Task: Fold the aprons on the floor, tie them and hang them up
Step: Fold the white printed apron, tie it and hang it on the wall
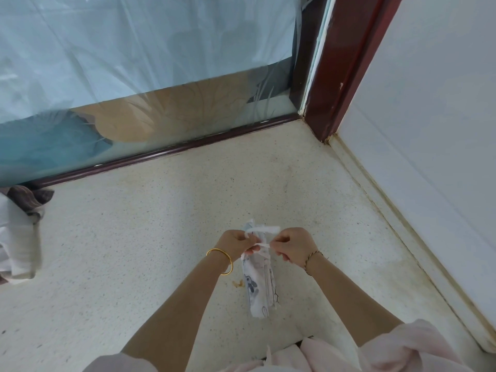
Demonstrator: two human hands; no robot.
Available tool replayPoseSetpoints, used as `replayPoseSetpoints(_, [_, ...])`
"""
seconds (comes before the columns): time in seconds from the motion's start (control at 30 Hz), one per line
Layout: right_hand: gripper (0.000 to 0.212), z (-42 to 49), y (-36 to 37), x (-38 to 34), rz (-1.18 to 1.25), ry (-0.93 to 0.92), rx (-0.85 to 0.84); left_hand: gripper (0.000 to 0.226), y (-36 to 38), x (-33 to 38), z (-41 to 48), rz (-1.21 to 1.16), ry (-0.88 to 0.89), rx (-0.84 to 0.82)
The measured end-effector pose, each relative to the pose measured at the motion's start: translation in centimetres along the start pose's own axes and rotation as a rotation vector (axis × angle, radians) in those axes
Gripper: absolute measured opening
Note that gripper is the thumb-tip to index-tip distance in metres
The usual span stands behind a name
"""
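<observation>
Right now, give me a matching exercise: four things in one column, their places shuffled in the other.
Things:
1 apron
2 bangle
3 cord bracelet
4 cloth pile

Places:
A left wrist
B floor, left edge of view
C right wrist
D gripped by left hand and right hand

Pairs: 1-D, 2-A, 3-C, 4-B.

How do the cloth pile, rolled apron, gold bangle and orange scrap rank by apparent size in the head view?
Largest to smallest:
1. cloth pile, partly cropped by the frame
2. rolled apron
3. gold bangle
4. orange scrap
</observation>
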State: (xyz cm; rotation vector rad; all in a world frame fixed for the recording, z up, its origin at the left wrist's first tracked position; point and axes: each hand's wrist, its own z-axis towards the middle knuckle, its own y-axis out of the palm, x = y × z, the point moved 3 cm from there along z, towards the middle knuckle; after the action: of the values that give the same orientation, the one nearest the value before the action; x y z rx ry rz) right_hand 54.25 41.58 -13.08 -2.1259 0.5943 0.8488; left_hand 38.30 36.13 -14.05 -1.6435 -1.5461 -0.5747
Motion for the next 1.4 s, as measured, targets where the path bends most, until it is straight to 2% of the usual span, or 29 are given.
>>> replayPoseSetpoints(0.07, [0.010,-0.5,0.1,0.2,0.006,0.127,-0.201,0.014,-0.2,-0.1,0.0,0.031,0.016,-0.010])
replayPoseSetpoints(0.13, [0.016,-0.7,0.6,0.1,-0.186,0.133,-0.345,0.020,0.1,0.0,0.0,0.186,0.059,-0.066])
replayPoseSetpoints(0.2, [0.021,-0.1,0.9,-0.7,-0.289,-0.025,-0.188,0.019,0.5,0.3,0.0,0.301,0.106,-0.090])
replayPoseSetpoints(0.27, [0.018,-0.1,0.9,-1.7,-0.086,-0.157,-0.034,0.021,0.8,0.7,0.2,0.390,0.150,-0.098])
replayPoseSetpoints(0.3, [0.024,0.0,1.1,-1.9,0.005,-0.191,-0.017,0.022,0.9,1.0,0.1,0.444,0.172,-0.095])
replayPoseSetpoints(0.37, [0.030,0.0,1.5,-1.7,0.050,-0.210,-0.057,0.023,1.2,1.3,0.0,0.515,0.217,-0.080])
replayPoseSetpoints(0.43, [0.031,0.1,2.1,-1.3,-0.026,-0.216,-0.109,0.022,1.2,1.4,-0.2,0.567,0.266,-0.025])
replayPoseSetpoints(0.53, [0.026,0.4,2.4,-1.0,-0.029,-0.183,-0.105,0.026,1.1,1.1,-0.5,0.591,0.385,0.096])
replayPoseSetpoints(0.67, [0.024,0.4,2.2,-1.1,0.129,-0.105,-0.109,0.005,1.3,0.9,-1.3,0.719,0.628,0.354])
replayPoseSetpoints(0.77, [0.031,0.4,2.2,-1.2,0.125,-0.110,-0.138,0.019,1.9,0.6,-1.3,0.687,0.738,0.407])
replayPoseSetpoints(0.87, [0.025,0.3,1.9,-1.0,0.129,-0.104,-0.141,0.009,1.6,0.4,-0.8,0.585,0.756,0.381])
replayPoseSetpoints(0.93, [0.019,0.3,1.7,-0.6,0.155,-0.087,-0.132,0.003,1.2,0.3,-0.3,0.552,0.727,0.302])
replayPoseSetpoints(1.0, [0.013,0.3,1.6,-0.3,0.198,-0.045,-0.110,0.005,0.8,-0.1,0.2,0.519,0.696,0.219])
replayPoseSetpoints(1.07, [0.007,0.3,1.6,0.0,0.221,-0.018,-0.096,0.012,0.5,-0.5,0.2,0.478,0.619,0.206])
replayPoseSetpoints(1.17, [0.009,0.4,1.5,-0.1,0.056,-0.028,-0.038,0.025,0.5,-1.6,0.2,0.503,0.322,0.242])
replayPoseSetpoints(1.27, [0.021,0.6,1.0,0.0,-0.212,-0.015,0.039,0.028,0.1,-3.5,0.6,0.421,0.059,0.270])
replayPoseSetpoints(1.33, [0.029,0.5,0.7,0.6,-0.271,0.028,0.059,0.031,-0.2,-4.4,0.7,0.314,-0.102,0.266])
replayPoseSetpoints(1.4, [0.027,0.7,0.4,1.3,-0.269,0.076,0.076,0.035,-0.5,-4.6,0.9,0.287,-0.184,0.263])
